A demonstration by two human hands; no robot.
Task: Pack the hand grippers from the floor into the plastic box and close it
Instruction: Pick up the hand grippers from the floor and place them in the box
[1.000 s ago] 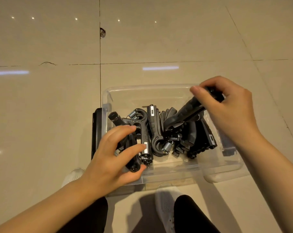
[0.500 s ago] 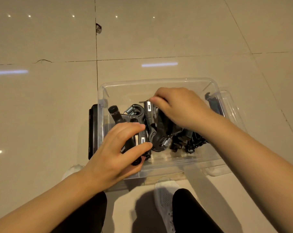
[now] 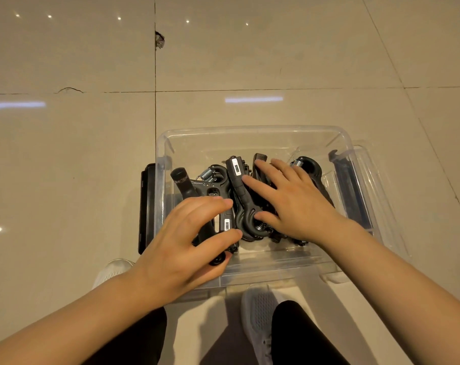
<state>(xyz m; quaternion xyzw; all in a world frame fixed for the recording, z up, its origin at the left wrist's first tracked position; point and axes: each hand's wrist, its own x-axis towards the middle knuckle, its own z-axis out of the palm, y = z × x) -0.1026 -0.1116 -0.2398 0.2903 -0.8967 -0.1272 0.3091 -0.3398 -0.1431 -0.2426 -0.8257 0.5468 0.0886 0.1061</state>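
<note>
I am pressing my right hand [image 3: 294, 204], fingers flat and holding nothing, on the hand grippers [image 3: 239, 196] piled in the clear plastic box [image 3: 252, 133] on the floor, while my left hand [image 3: 189, 238] is curling round one handle. They look rigid, springy and tangle-prone; handles seem the best hold.

- We see the plastic box [image 3: 255, 133] at frame centre on the tiled floor [image 3: 65, 154], with the hand grippers [image 3: 239, 196] piled inside it.
- Our left hand [image 3: 186, 243] lies on the pile's left part, our right hand [image 3: 289, 204] on its right.
- The lid [image 3: 376, 196] lies against the box's right side.
- Our shoes [image 3: 257, 312] are below the box.
</note>
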